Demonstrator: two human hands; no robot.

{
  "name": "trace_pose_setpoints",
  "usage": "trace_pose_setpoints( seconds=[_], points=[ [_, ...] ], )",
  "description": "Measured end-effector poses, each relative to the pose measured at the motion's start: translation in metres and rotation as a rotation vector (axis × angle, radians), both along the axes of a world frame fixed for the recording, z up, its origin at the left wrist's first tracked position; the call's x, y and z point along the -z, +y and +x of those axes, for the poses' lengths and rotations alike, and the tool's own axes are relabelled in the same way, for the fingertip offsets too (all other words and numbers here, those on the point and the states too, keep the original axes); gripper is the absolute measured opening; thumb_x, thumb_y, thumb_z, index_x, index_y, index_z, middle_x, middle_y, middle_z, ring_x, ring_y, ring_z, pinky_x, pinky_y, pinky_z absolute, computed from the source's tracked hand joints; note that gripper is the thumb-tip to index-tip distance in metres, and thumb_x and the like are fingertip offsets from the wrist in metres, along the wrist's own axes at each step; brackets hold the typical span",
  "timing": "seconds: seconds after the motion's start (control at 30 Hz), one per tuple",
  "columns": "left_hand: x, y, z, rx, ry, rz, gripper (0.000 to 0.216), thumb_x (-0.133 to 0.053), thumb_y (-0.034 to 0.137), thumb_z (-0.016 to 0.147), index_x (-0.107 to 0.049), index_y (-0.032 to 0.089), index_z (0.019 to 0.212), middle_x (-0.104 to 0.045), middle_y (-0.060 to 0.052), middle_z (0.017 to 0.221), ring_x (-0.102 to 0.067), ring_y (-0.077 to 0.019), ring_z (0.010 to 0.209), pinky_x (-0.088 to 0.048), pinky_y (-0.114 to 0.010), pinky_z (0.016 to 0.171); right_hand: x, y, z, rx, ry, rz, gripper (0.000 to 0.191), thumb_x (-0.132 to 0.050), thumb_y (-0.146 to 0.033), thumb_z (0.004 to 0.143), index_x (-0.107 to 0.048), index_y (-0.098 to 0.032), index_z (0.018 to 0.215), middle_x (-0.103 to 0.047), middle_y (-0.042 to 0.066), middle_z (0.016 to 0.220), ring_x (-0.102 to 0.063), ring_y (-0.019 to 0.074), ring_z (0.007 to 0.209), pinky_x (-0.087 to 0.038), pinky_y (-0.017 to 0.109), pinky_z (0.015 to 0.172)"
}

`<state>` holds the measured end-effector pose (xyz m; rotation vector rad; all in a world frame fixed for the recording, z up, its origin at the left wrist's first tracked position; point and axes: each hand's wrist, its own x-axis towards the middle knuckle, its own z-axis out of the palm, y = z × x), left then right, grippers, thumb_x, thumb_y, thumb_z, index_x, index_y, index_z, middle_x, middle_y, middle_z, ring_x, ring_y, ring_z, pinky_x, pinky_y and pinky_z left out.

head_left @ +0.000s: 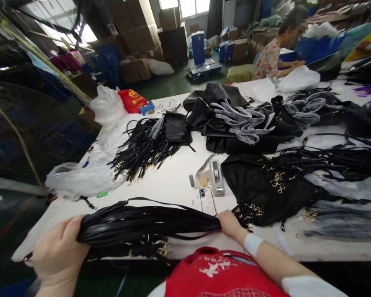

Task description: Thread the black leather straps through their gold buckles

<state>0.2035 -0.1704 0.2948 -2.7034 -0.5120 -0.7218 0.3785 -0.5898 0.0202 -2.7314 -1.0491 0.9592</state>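
Observation:
A thick bundle of black straps [148,220] stretches between my two hands above the near edge of the white table [170,177]. My left hand [60,249] is closed round its left end. At the other end, my right hand [230,222] grips the narrowed part of the bundle. Gold clasps [163,247] show beneath the straps. Just beyond my right hand lie a phone in a patterned case [207,201] and a tape dispenser [217,177]. More black straps with gold clasps [145,150] are heaped farther back on the left.
Black bags [228,140] and plastic-wrapped straps [244,117] are piled at the back. Dark fabric with clasps [266,185] covers the right side. Clear plastic bags [71,179] and a red bag [132,101] are at the left. A person [273,55] sits across the table.

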Motion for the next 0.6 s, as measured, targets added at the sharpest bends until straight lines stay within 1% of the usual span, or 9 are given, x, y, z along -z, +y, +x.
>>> trace_pose_setpoints(
  seconds=[0.07,0.1,0.13,0.2,0.33,0.43,0.5,0.6],
  points=[
    [0.009,0.006,-0.001,0.048,-0.026,0.205,0.020,-0.053,0.018,0.084,-0.065,0.020,0.101,-0.074,-0.009,0.094,-0.065,-0.0267,0.079,-0.041,-0.032,0.065,-0.006,0.004,0.001,-0.008,0.035,-0.038,0.031,-0.066,-0.039,0.094,-0.067,-0.013,0.111,-0.068,0.009,0.116,-0.064,0.0238,0.110,-0.051,0.049,0.099],
    [0.012,0.009,-0.002,0.072,-0.037,0.271,0.020,-0.054,0.017,0.084,-0.066,0.019,0.100,-0.074,-0.009,0.093,-0.066,-0.0255,0.077,-0.041,-0.032,0.065,-0.009,0.006,0.004,-0.012,0.055,-0.054,0.030,-0.066,-0.039,0.094,-0.067,-0.013,0.110,-0.069,0.009,0.115,-0.065,0.0234,0.109,-0.052,0.048,0.099],
    [0.015,0.012,-0.002,0.084,-0.034,0.288,0.020,-0.055,0.015,0.084,-0.066,0.018,0.100,-0.074,-0.008,0.092,-0.066,-0.0244,0.077,-0.041,-0.031,0.065,-0.012,0.008,0.006,-0.015,0.077,-0.066,0.030,-0.066,-0.039,0.094,-0.067,-0.014,0.109,-0.069,0.009,0.114,-0.065,0.0229,0.107,-0.052,0.048,0.098],
    [0.020,0.020,-0.005,0.035,0.012,0.240,0.017,-0.057,0.016,0.084,-0.068,0.016,0.098,-0.074,-0.008,0.089,-0.066,-0.0230,0.077,-0.042,-0.030,0.067,-0.016,0.010,0.014,-0.013,0.122,-0.078,0.030,-0.065,-0.041,0.095,-0.068,-0.014,0.108,-0.070,0.008,0.112,-0.067,0.0218,0.104,-0.053,0.046,0.095],
    [0.029,0.039,-0.011,-0.173,0.167,0.051,0.021,-0.058,0.022,0.088,-0.070,0.011,0.101,-0.071,-0.011,0.092,-0.064,-0.0240,0.085,-0.042,-0.032,0.074,-0.019,0.015,0.040,0.025,0.192,-0.059,0.034,-0.062,-0.046,0.095,-0.067,-0.016,0.111,-0.069,0.007,0.113,-0.067,0.0216,0.103,-0.054,0.045,0.093],
    [0.032,0.048,-0.012,-0.248,0.208,-0.005,0.026,-0.058,0.026,0.089,-0.071,0.008,0.103,-0.069,-0.012,0.091,-0.062,-0.0238,0.084,-0.042,-0.033,0.074,-0.020,0.021,0.058,0.066,0.190,-0.041,0.035,-0.061,-0.046,0.096,-0.066,-0.016,0.115,-0.068,0.008,0.116,-0.066,0.0228,0.105,-0.054,0.045,0.093],
    [0.034,0.051,-0.011,-0.281,0.206,-0.013,0.027,-0.056,0.027,0.090,-0.071,0.008,0.102,-0.068,-0.012,0.089,-0.061,-0.0232,0.081,-0.042,-0.032,0.072,-0.020,0.028,0.061,0.076,0.181,-0.039,0.036,-0.060,-0.046,0.096,-0.065,-0.016,0.116,-0.068,0.008,0.115,-0.066,0.0230,0.105,-0.055,0.045,0.093],
    [0.037,0.057,-0.013,-0.297,0.193,-0.002,0.027,-0.055,0.028,0.091,-0.071,0.009,0.102,-0.068,-0.011,0.089,-0.060,-0.0223,0.079,-0.041,-0.032,0.071,-0.018,0.043,0.046,0.048,0.188,-0.053,0.034,-0.062,-0.045,0.096,-0.066,-0.016,0.114,-0.069,0.007,0.112,-0.067,0.0215,0.101,-0.055,0.044,0.090]
  ],
)
